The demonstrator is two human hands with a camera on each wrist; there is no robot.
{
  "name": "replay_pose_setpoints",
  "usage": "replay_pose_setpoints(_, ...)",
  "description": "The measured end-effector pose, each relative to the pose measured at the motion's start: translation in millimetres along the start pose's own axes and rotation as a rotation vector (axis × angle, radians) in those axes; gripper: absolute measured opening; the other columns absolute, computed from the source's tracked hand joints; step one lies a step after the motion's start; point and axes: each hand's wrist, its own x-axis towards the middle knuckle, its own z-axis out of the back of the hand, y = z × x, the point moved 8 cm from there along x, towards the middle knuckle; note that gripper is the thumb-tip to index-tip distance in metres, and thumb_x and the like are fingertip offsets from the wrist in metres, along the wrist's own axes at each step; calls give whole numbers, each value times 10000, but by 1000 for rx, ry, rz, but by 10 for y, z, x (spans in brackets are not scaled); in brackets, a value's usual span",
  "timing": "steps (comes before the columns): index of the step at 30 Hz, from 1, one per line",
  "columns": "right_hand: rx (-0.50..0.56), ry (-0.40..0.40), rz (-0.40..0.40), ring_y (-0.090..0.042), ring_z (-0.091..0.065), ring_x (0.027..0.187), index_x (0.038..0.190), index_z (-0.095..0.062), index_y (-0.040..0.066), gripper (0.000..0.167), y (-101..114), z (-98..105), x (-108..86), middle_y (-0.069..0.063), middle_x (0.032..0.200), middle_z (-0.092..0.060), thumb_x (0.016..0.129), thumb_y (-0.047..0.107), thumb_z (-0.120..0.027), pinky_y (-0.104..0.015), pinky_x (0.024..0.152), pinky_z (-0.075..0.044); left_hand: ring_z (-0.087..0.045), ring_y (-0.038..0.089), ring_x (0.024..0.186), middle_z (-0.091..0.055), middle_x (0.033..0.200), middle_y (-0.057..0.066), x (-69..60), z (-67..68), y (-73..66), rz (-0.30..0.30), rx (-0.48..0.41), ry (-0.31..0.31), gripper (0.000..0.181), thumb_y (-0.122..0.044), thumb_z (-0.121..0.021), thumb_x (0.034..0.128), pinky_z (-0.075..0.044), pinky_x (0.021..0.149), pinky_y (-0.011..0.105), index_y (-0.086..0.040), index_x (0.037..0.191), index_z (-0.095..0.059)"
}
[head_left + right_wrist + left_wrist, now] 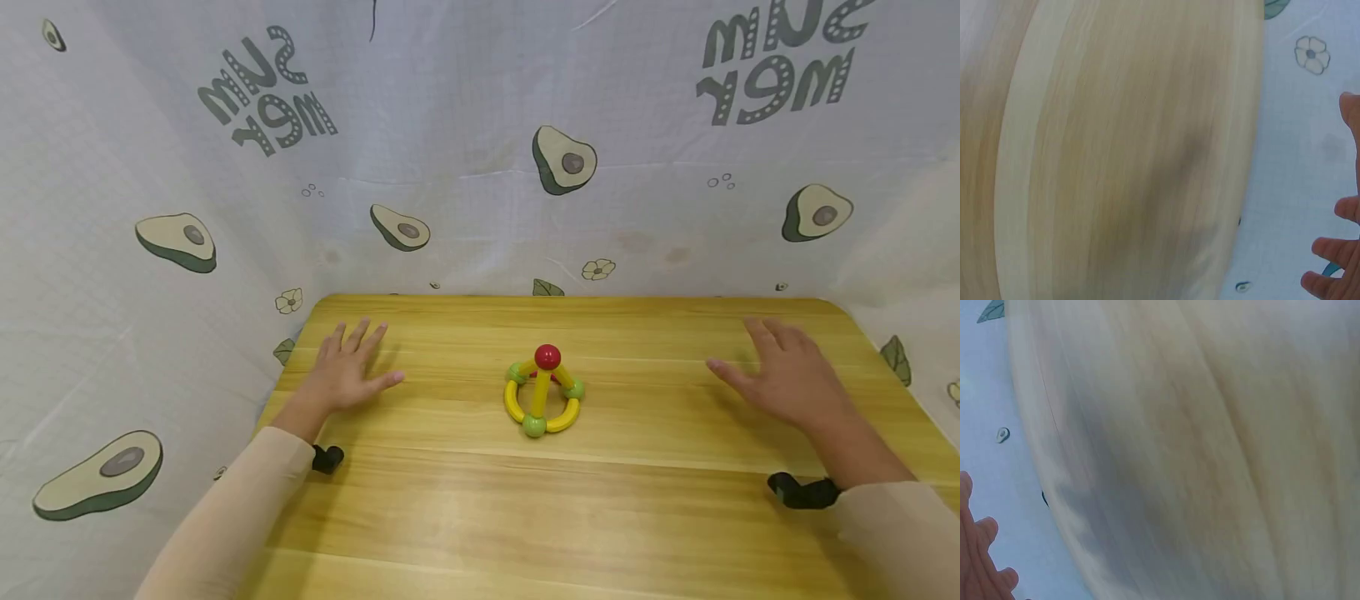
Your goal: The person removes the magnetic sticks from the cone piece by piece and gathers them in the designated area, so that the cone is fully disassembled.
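Note:
A small pyramid-shaped toy (540, 398) stands near the middle of the wooden table in the head view. Yellow curved rods and green balls form its round base; straight yellow rods rise to a red ball on top. To its left is my left hand (341, 375), fingers spread, holding nothing. My right hand (787, 375) is well to the toy's right, its fingers extended and also without anything in them. Neither hand touches the toy. Only parts of the fingers (985, 550) show in the left wrist view, and likewise the fingers (1335, 250) in the right wrist view.
The wooden table (480, 517) has rounded far corners. Behind it and at both sides hangs a white cloth (465, 108) printed with avocados, leaves and lettering. Black straps with small fittings sit at both wrists.

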Motion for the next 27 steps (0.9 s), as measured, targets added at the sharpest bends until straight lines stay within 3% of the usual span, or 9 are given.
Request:
replay_pose_setpoints(11, 156, 15, 22, -649, -241, 1374, 1608, -156, -24, 990, 502, -111, -28, -420, 1549, -255, 970, 580, -610, -788, 1067, -236, -94, 523, 1548, -134, 1718, 149, -45, -53, -291, -63, -60, -9, 967, -731, -524, 928, -113, 1201, 723, -219, 1656, -146)
replay_pose_setpoints(20, 265, 30, 63, -614, -262, 1415, 1612, -187, 1, 942, 938, -172, -72, -371, 1587, -276, 977, 537, -630, -784, 1070, -255, -240, 406, 1535, -219, 1698, 111, -66, -75, -519, -142, -127, -42, 880, -665, -523, 972, -298, 1181, 654, -195, 1646, -208)
replay_pose_setpoints(27, 309, 64, 48, -570, -272, 1449, 1630, -181, 60, 940, 1209, -258, -94, -328, 1612, -276, 971, 568, -619, -767, 1096, -265, -294, 381, 1517, -294, 1669, 95, -60, -97, -715, -204, -191, -64, 819, -592, -552, 995, -349, 1167, 618, -172, 1631, -253)
